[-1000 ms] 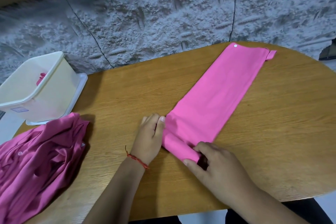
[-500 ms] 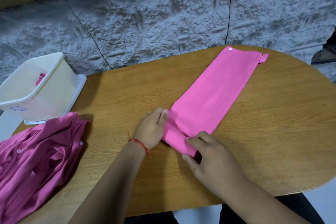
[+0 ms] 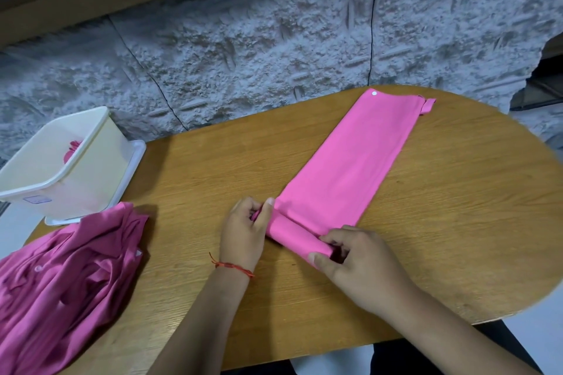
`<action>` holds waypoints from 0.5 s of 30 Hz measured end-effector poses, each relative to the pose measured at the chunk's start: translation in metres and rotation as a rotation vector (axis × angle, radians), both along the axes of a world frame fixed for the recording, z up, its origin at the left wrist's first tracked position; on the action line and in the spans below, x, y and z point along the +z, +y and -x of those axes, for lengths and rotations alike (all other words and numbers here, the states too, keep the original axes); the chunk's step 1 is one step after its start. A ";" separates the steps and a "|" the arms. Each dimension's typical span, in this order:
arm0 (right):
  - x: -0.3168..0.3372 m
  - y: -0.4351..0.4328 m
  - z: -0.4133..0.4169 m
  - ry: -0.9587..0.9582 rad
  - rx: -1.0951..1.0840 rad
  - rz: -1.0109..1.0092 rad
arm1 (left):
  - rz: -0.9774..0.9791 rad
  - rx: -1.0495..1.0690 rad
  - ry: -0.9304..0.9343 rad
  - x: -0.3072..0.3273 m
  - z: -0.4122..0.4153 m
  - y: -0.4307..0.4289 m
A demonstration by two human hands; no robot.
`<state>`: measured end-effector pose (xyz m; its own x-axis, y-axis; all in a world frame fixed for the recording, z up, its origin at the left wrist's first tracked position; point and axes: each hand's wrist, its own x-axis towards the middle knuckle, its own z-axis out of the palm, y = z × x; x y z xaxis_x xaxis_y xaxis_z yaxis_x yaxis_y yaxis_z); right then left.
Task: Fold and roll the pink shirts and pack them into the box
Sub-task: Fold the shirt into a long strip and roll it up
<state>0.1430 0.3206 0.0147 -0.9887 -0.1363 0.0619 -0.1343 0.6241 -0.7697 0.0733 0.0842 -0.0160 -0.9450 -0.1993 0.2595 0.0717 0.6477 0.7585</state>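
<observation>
Illegible label on the box; plain white dot on pink shirt

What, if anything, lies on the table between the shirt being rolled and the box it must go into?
Nothing visible. Bare table runs from the pink shirt and its rolled end to the box at the left. The heap of unfolded shirts lies nearer the person, beside that path.

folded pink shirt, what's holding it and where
The folded pink shirt is gripped at its rolled near end: left hand on the left side, right hand on the right.
</observation>
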 end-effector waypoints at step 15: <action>-0.007 -0.006 -0.029 0.313 0.094 -0.269 | 0.202 -0.096 -0.168 0.013 -0.008 0.011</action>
